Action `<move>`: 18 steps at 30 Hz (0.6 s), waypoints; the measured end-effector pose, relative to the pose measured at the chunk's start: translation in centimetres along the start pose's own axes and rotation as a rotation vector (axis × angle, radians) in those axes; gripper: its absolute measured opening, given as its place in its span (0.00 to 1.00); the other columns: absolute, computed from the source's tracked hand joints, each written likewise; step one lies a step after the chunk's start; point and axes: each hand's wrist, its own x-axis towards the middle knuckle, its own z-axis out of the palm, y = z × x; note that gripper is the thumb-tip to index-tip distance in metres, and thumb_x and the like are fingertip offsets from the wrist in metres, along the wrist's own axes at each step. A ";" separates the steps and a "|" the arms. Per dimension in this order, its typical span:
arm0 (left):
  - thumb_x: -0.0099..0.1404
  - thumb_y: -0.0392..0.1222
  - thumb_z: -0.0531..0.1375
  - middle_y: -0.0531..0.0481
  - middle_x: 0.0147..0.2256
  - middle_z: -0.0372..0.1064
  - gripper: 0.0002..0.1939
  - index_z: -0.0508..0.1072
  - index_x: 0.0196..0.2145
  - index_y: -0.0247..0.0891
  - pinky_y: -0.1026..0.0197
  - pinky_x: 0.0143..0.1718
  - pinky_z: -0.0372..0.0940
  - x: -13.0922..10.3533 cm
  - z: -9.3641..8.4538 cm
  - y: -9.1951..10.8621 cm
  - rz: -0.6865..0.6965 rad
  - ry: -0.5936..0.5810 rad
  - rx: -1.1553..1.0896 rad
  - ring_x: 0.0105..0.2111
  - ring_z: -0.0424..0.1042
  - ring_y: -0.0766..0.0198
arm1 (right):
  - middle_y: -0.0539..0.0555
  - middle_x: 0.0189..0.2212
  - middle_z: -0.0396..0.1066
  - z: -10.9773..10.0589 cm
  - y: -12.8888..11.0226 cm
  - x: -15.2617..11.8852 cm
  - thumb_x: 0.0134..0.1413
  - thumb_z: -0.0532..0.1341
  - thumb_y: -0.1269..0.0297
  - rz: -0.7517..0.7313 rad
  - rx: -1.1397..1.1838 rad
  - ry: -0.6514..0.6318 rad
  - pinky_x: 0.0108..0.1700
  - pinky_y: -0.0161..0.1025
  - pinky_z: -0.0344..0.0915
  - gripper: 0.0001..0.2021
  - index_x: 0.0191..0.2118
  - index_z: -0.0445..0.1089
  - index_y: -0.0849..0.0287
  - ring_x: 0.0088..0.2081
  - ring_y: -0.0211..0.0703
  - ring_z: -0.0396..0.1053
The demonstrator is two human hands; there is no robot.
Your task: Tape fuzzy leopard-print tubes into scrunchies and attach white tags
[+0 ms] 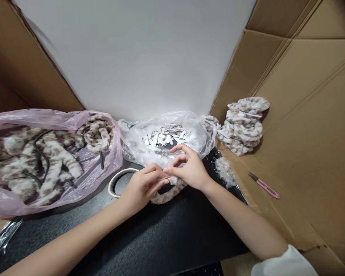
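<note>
Near the middle of the view, my left hand (143, 184) is closed on a spotted, furry cream-and-brown ring (165, 197), at its upper edge. My right hand (191, 166) meets it there, thumb and fingers pinching a small whitish translucent piece (169, 163) over the fur. Both hands' fingertips nearly touch, and they cover part of the ring. Just beyond them lies a clear plastic bag (132, 142) with many small white tags (163, 138). A roll of tape (112, 186) lies flat beside my left hand.
A pink plastic bag (94, 182) of furry pieces lies at left. Furry rings (244, 126) are stacked at right on cardboard (310, 126), with pink snips (266, 186) nearer. Fluffy scraps (224, 170) lie at the black surface's (172, 234) right edge.
</note>
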 end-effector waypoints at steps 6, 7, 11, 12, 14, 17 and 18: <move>0.66 0.35 0.57 0.48 0.33 0.73 0.06 0.75 0.34 0.37 0.66 0.33 0.65 0.1 -0.1 0.4 -0.055 0.006 -0.087 0.31 0.71 0.67 | 0.42 0.20 0.67 0.1 -0.4 -0.5 0.36 0.72 0.68 0.007 0.035 0.037 0.28 0.33 0.62 0.22 0.38 0.64 0.56 0.23 0.34 0.65; 0.66 0.35 0.58 0.49 0.32 0.73 0.06 0.75 0.35 0.37 0.66 0.32 0.64 0.0 -0.1 0.4 -0.061 -0.013 -0.105 0.30 0.71 0.67 | 0.42 0.19 0.67 0.1 -0.4 -0.6 0.35 0.72 0.67 0.032 0.060 0.031 0.27 0.32 0.61 0.22 0.38 0.64 0.56 0.22 0.34 0.64; 0.64 0.35 0.59 0.50 0.30 0.75 0.05 0.76 0.36 0.37 0.67 0.30 0.64 -0.3 -0.2 0.4 -0.047 -0.002 -0.164 0.28 0.72 0.67 | 0.41 0.18 0.66 -0.1 -0.4 -0.5 0.31 0.74 0.65 0.152 0.181 -0.042 0.22 0.30 0.56 0.25 0.37 0.63 0.57 0.18 0.31 0.60; 0.64 0.35 0.59 0.50 0.29 0.75 0.05 0.76 0.36 0.37 0.66 0.30 0.63 -0.4 -0.1 0.4 -0.048 0.012 -0.175 0.27 0.72 0.67 | 0.40 0.18 0.65 -0.2 -0.4 -0.3 0.30 0.74 0.64 0.177 0.214 -0.067 0.21 0.30 0.55 0.25 0.37 0.63 0.57 0.18 0.30 0.60; 0.63 0.36 0.60 0.50 0.29 0.74 0.03 0.74 0.35 0.37 0.66 0.29 0.63 -0.6 0.0 0.4 -0.099 0.057 -0.203 0.27 0.72 0.67 | 0.40 0.17 0.65 -0.2 -0.2 -0.1 0.29 0.75 0.64 0.217 0.267 -0.108 0.21 0.29 0.55 0.27 0.37 0.63 0.57 0.18 0.30 0.60; 0.63 0.40 0.60 0.51 0.28 0.73 0.05 0.68 0.34 0.37 0.66 0.29 0.63 -0.6 0.2 0.5 -0.244 0.087 -0.282 0.26 0.71 0.66 | 0.40 0.17 0.65 -0.1 -0.2 0.3 0.28 0.75 0.64 0.235 0.279 -0.133 0.22 0.30 0.57 0.27 0.38 0.63 0.58 0.18 0.31 0.61; 0.63 0.41 0.60 0.51 0.27 0.72 0.06 0.65 0.33 0.38 0.65 0.29 0.63 -0.5 0.2 0.4 -0.287 0.073 -0.314 0.26 0.71 0.66 | 0.40 0.17 0.65 0.0 -0.2 0.3 0.29 0.75 0.64 0.223 0.258 -0.127 0.23 0.30 0.57 0.27 0.38 0.63 0.58 0.18 0.31 0.61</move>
